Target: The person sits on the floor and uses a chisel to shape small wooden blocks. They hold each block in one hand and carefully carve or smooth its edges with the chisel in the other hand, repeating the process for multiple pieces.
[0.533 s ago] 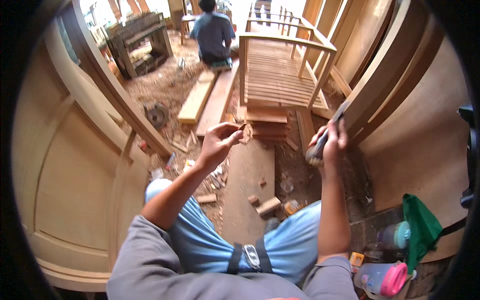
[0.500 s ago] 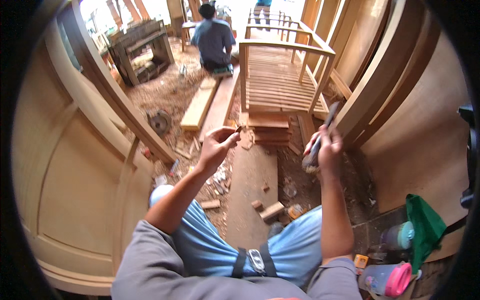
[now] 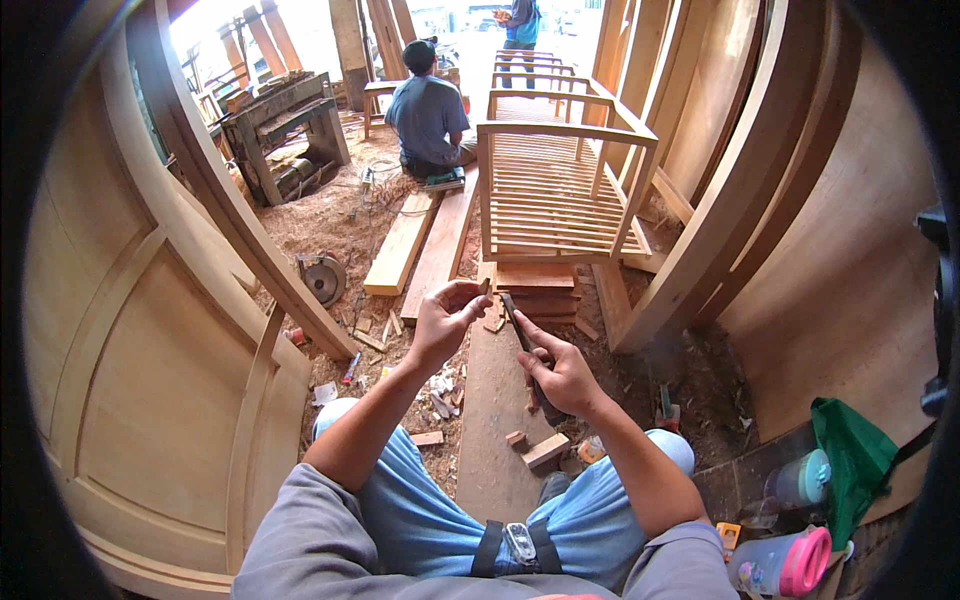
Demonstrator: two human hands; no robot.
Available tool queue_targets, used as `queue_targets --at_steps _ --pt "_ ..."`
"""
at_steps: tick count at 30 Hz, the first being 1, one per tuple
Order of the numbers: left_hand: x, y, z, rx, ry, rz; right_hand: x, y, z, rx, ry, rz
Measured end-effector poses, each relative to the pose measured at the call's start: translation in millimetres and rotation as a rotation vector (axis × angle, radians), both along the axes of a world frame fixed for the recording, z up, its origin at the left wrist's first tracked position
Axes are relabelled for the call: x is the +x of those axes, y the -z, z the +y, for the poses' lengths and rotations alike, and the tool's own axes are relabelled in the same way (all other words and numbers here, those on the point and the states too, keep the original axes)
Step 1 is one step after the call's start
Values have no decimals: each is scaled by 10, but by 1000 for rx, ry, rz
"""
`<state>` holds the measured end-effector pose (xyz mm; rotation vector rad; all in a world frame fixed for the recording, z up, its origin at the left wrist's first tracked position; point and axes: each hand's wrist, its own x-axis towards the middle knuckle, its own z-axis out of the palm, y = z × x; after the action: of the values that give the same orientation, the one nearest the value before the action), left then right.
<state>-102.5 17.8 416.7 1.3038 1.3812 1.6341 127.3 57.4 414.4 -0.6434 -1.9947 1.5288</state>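
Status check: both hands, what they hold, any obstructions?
Left hand pinches small wooden piece. Right hand grips chisel-like tool, tip near that piece. Wood blocks on plank below; nothing seen between tip and piece.

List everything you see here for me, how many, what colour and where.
chip: one, brown, left fingertips
tool: one, dark, right hand
plank: one, brown, between legs
blocks: two, light brown, on plank
stack: one, reddish brown, beyond hands
boards: two, pale and reddish, left of slatted frame
slatted frame: one, tan, upper centre
panels: two, tan, far left and right
saw: one, grey, left floor
workbench: one, brown, upper left
shavings: uncountable, brown, floor
bag: one, green, lower right
lidded containers: two, pink and teal lids, lower right
people: two, blue tops, background
trousers: one pair, light blue, bottom
left hand: one, bare, centre
right hand: one, bare, right of centre
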Motion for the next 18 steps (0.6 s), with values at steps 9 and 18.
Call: queue_targets --at_steps 9,18 --pt "17 99 40 -11 -7 165 -67 106 -55 13 -15 -60" --pt "41 41 16 -99 94 81 -42 64 -43 17 41 -40"
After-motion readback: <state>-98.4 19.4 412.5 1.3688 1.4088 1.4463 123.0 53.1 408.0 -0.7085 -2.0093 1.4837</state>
